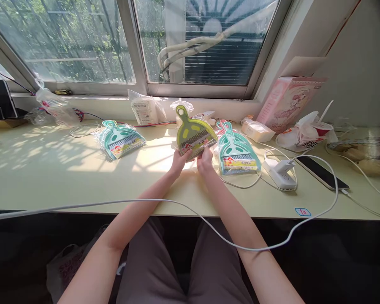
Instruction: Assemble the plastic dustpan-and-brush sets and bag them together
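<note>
Between both hands, raised above the table, is an olive-green dustpan and brush set [194,131] with a printed label along its lower edge. My left hand [179,162] grips its lower left edge, and my right hand [205,160] pinches the lower right. A teal dustpan and brush set [239,152] in clear wrapping lies just right of my right hand, with a pink-edged one [223,125] partly hidden behind it. Over to the left rests another wrapped teal set [120,139].
A white cable [164,200] loops across in front of my forearms. To the right are a white power adapter [281,173], a phone [319,171], a crumpled takeaway bag [299,135] and a pink box [291,101]. Plastic bags [55,105] stand along the window side.
</note>
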Tool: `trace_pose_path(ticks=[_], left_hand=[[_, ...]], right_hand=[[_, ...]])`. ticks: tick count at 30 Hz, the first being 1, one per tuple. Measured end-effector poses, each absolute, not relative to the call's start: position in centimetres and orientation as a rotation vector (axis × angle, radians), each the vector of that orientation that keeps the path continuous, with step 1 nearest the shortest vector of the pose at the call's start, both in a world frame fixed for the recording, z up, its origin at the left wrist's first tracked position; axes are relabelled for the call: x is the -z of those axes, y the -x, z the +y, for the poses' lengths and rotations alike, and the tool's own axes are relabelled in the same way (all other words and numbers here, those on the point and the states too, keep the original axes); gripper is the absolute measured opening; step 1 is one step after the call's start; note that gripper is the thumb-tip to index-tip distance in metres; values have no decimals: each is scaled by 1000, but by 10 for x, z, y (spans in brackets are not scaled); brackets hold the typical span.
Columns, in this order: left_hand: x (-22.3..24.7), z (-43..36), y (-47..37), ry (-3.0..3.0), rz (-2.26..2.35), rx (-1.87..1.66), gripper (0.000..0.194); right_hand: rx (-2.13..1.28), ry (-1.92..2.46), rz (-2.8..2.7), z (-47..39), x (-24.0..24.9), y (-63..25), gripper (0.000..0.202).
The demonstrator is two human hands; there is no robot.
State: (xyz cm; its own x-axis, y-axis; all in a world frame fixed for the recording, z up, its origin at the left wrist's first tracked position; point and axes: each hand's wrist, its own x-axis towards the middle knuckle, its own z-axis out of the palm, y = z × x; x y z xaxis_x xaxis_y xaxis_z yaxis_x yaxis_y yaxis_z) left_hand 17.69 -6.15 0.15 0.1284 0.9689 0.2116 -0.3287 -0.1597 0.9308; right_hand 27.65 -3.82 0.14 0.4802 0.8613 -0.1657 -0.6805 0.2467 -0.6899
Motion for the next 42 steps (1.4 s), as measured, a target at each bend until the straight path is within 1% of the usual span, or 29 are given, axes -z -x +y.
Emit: trace_pose_path(ticks=[3,5,8,12,15,18,22,32,42], left_hand=[[-2,-62,-178,-1173,782,-1400,56],[-3,-62,-177,-1156,796,-1422,55],[-5,-60,-174,-1126,810,-1447,53],[-7,-55,-168,-1091,833,-1485,54],[-5,-53,-166,-1079,827,-1457,56],[-1,-54,-167,-1094,798,-1378,58],[0,-58,-167,-1103,784,-1319,58],[-2,-57,-163,-1124,806,-1340,60],[-6,-47,-150,-1166,869,-1315,54]], right_hand=[[-1104,773,-331,-40,-3,-277,21],[-1135,755,-351,-42,-6,-278,20],[-1200,692,-400,-42,-11,-278,16],[-1277,658,-548,-43,-14,-278,5],[-1251,695,-553,-43,-11,-277,19],[-1177,721,-489,-44,-7,-277,26],[-1158,714,-527,-44,-5,-279,26],[-1186,753,-486,-49,-8,-275,26],[-1259,743,-491,-49,-4,-268,14]])
